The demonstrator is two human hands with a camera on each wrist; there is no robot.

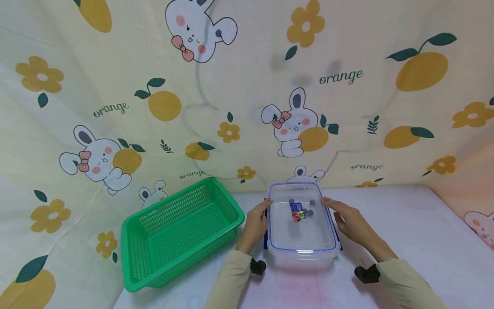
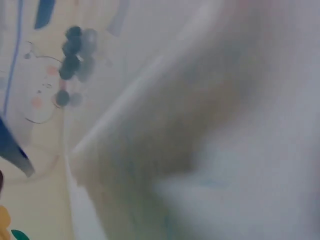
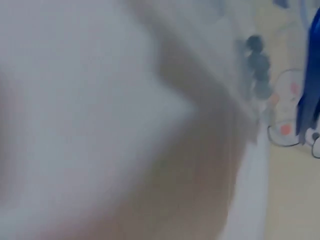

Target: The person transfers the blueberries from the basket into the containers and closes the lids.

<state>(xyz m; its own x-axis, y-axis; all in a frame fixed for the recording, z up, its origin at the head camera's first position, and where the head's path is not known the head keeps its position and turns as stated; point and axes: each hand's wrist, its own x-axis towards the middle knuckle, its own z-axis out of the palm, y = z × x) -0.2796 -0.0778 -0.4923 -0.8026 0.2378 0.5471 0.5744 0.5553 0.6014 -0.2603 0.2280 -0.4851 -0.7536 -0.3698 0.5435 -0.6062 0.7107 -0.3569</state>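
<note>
A clear plastic food container (image 1: 301,259) with a blue-lined transparent lid (image 1: 302,236) stands on the table. Several small round blueberries (image 1: 310,212) show through it, also in the left wrist view as dark blueberries (image 2: 71,64). A printed label (image 1: 297,212) sits on the lid. My left hand (image 1: 254,226) rests along the container's left side, fingertips at the lid's edge. On the opposite side, my right hand (image 1: 354,225) touches the lid's edge with extended fingers, thumb apart. Blue side latches (image 3: 311,80) stick out from the container; the hands partly hide them in the head view.
Left of the container, a green perforated plastic basket (image 1: 129,253) stands at an angle, close to my left forearm. A printed cloth backdrop (image 1: 239,86) rises behind the white tabletop (image 1: 401,223). Both wrists carry black camera mounts (image 1: 367,274).
</note>
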